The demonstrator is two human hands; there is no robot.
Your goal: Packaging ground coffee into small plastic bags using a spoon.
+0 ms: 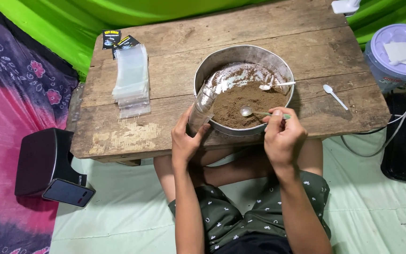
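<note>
I sit cross-legged at a low, weathered wooden desk (269, 37), and the landmark in front of me is a round, shallow metal pan (243, 55) half filled with fine brown powder (240, 106). My left hand (185, 141) is closed around a small clear plastic pouch (202, 106), holding it upright against the pan's near-left rim with its mouth tipped toward the powder. My right hand (283, 136), at the pan's near-right rim, pinches the handle of a small clear plastic spoon (247, 111) whose bowl rests on the powder just beside the pouch. I judge this to be the filling step: the spoon is at the powder, and the next move would call for a level scoop and a steady lift into the narrow pouch mouth without spilling. A second white spoon (273, 86) lies inside the pan on its far side, a third white spoon (334, 96) lies on the desk right of the pan, and a stack of empty clear pouches (131, 80) sits well to the pan's left.
</note>
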